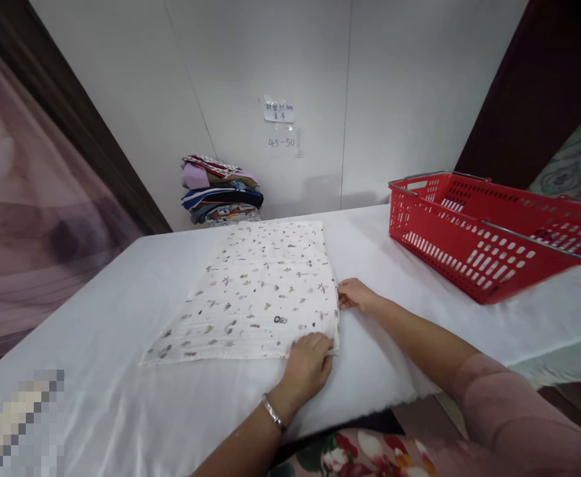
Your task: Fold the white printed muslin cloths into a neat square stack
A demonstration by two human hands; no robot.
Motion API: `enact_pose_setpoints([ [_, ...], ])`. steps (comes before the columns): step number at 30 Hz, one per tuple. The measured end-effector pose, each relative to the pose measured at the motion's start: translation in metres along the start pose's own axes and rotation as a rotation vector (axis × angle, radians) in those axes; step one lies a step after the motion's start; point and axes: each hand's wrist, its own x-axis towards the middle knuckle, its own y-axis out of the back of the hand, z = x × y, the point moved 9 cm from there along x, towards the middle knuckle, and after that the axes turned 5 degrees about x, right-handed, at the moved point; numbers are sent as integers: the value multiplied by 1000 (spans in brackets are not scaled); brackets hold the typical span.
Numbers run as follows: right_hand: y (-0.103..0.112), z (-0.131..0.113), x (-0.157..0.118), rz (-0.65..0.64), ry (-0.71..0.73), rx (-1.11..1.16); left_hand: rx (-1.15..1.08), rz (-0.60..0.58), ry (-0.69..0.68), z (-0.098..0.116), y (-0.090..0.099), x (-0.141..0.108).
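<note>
A white cloth (pixel 255 291) printed with small plants and animals lies flat on the table, folded in layers that show along its right side. My left hand (pixel 310 359), with a silver bracelet on the wrist, is closed on the near right corner, its fingers bent over the top and the thumb at the edge. Farther up the right side, my right hand (pixel 354 294) pinches the cloth's edge between thumb and fingers. The fingertips of both hands are partly hidden.
A red plastic basket (pixel 469 262) with metal handles stands at the right. At the back, by the wall, is a stack of folded fabrics (pixel 220 192). White fabric covers the table (pixel 106 318). A sheer pink curtain (pixel 36 218) hangs at the left.
</note>
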Motion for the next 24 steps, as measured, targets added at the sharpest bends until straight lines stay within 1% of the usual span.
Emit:
enact_pose_setpoints([
  [3,-3,0,1,-19,0,-16,3,-22,-12,2,-3,1],
  [6,-3,0,2,-22,9,-21,-10,-45,-9,3,-1,0],
  [8,-3,0,2,-24,16,-20,-52,-81,3,3,3,2],
  [9,-3,0,2,-27,19,-20,-93,-118,23,1,5,4],
  [11,-3,0,1,-31,23,-19,-186,-213,101,-7,6,14],
  [13,-3,-1,1,-29,28,-19,-228,-262,214,-20,8,32],
  [14,-3,-1,0,-26,31,-21,-220,-249,271,-28,11,43],
  [16,-3,-1,-1,-15,39,-27,-180,-178,391,-43,13,66],
  [18,-2,-2,-2,0,54,-34,-150,-138,516,-56,7,85],
  [20,-1,-3,-2,15,70,-40,-120,-142,607,-64,-6,96],
  [22,-1,-3,-2,18,77,-45,-94,-149,644,-69,-17,101],
  [24,-2,-2,-2,10,76,-48,-111,-148,654,-73,-25,101],
])
